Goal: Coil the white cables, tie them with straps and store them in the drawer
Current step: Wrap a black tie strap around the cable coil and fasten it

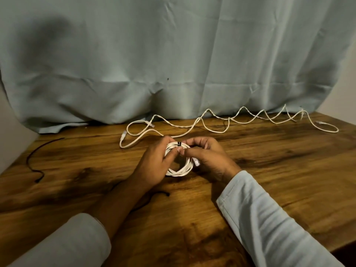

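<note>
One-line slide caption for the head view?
Left hand and right hand hold a coiled white cable with a black strap; a loose white cable lies behind.

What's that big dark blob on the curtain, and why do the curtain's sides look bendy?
Head view: the blob is a soft, blurry shadow cast on the pale blue cloth curtain; head view again: the wide-angle lens probably bows its sides, and the light is dim.

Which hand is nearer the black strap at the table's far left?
Left. Left hand holds the coil, right of the strap; right hand holds it farther right.
</note>
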### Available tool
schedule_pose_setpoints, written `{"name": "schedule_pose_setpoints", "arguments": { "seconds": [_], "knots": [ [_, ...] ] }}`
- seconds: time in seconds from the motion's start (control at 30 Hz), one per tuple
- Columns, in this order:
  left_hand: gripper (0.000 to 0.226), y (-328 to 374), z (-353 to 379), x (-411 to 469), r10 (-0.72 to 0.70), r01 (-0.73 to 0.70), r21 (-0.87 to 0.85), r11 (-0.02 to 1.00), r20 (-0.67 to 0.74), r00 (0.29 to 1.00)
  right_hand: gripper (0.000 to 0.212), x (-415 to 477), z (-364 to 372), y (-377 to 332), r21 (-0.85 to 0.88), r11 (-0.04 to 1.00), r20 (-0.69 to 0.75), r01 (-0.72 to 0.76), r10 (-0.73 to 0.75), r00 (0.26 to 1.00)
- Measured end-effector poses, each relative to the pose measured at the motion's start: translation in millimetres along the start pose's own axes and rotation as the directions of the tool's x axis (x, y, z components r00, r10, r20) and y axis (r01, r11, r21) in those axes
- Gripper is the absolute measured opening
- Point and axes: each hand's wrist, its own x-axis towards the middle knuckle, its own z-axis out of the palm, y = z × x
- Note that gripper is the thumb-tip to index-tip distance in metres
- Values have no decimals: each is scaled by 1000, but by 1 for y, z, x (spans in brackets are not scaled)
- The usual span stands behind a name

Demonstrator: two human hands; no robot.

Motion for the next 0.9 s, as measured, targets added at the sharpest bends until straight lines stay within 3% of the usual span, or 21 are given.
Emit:
{"name": "schedule_pose_setpoints", "arguments": {
  "seconds": [0.13, 0.43, 0.6, 0.9],
  "knots": [
    [15, 2, 1, 0, 2, -1, 28, 1000, -10, 1000, 19, -3, -2, -3, -61, 998, -12, -18, 18, 1000],
    [16, 2, 6, 1, 14, -15, -17, 1000, -64, 998, 12, -2, -3, -2, -73, 997, 5, -15, 16, 1000],
    [13, 5, 6, 2, 53, -56, -94, 994, -34, 998, 20, -2, -1, 1, -62, 998, 50, -21, 24, 998],
    [12, 5, 7, 0, -62, 60, -209, 976, -1, 998, 25, 4, 3, 14, -166, 983, 27, 84, -80, 996]
  ]
}}
